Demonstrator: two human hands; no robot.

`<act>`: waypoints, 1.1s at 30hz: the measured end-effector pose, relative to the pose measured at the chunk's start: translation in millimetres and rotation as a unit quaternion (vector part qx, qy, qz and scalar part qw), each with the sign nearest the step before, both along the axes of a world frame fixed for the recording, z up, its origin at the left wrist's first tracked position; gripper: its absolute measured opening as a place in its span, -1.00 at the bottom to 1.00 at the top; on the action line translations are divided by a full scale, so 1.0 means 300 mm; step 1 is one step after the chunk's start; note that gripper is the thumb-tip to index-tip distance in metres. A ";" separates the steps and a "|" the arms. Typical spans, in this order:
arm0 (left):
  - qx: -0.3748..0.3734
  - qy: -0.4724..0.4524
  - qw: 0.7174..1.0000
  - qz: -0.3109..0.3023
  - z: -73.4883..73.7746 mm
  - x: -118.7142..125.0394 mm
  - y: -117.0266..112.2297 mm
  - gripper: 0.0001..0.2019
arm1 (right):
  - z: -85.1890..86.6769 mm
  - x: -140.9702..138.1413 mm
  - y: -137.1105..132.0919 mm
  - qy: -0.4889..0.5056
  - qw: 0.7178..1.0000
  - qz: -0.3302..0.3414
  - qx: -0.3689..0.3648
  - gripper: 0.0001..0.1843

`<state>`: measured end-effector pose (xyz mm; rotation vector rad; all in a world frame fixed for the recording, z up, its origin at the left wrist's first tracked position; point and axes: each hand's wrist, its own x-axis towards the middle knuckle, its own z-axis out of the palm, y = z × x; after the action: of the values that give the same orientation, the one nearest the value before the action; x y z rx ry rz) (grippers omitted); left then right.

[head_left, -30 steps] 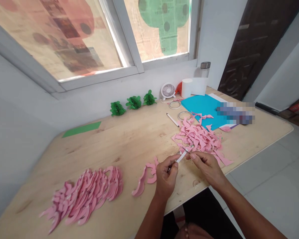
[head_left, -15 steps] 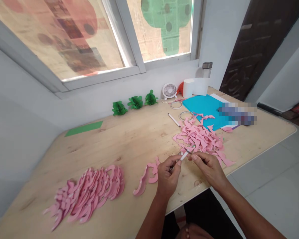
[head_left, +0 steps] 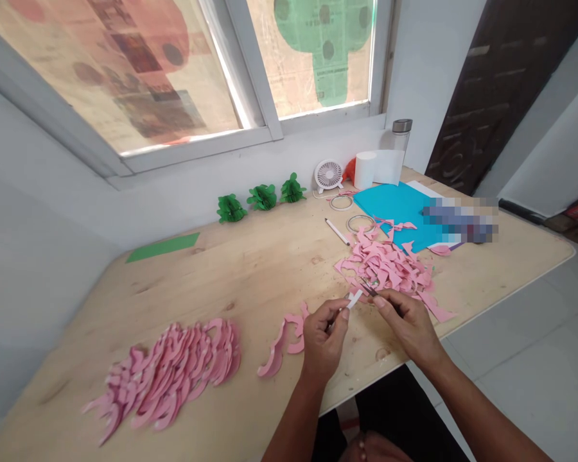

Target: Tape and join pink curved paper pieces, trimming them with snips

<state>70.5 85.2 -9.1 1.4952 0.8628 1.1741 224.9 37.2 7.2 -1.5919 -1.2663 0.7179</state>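
Observation:
In front of me on the table, my left hand (head_left: 326, 330) pinches a narrow white strip (head_left: 354, 299) between thumb and fingers, its free end pointing up and right. Closed fingers of my right hand (head_left: 407, 321) hold what look like slim dark tweezers (head_left: 368, 289). Their two tips are parted just right of the strip, with a small gap between. Most of the tool is hidden in the hand. Beyond both hands spreads a heap of pink paper scraps (head_left: 390, 266). A few curved pink paper pieces (head_left: 275, 353) lie left of my left hand.
Stacked curved pink pieces (head_left: 183, 366) with whitish ends cover the front left. Green paper shapes (head_left: 262, 197) and a small fan (head_left: 328, 175) stand by the wall. Tape rings (head_left: 360, 224), a pen (head_left: 337, 231), blue sheets (head_left: 385, 199) and a bottle (head_left: 401, 138) are at the back.
The dark tool's tips have come away from the white strip and spread apart. My right hand has shifted slightly right, and my left hand has drawn slightly left with the strip.

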 end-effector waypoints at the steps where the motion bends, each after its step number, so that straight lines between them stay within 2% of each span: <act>1: -0.008 -0.007 1.000 0.005 0.000 0.000 0.001 -0.85 | 0.004 -0.002 -0.001 0.001 1.000 0.003 0.002 -0.62; 7: -0.022 -0.042 0.999 -0.003 0.003 -0.002 0.006 -0.87 | 0.014 -0.019 -0.005 0.009 1.000 0.024 0.005 -0.66; 17: -0.001 0.015 0.999 -0.029 -0.002 -0.006 -0.004 -0.84 | 0.013 -0.015 -0.008 -0.030 0.999 0.041 0.004 -0.64; 33: -0.014 0.006 1.000 -0.025 -0.001 -0.004 -0.006 -0.87 | 0.016 -0.022 -0.007 -0.021 0.999 0.045 0.021 -0.65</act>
<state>69.3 83.4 -9.3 1.4940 0.8421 1.1122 218.2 35.0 12.1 -1.5297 -1.3825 0.7126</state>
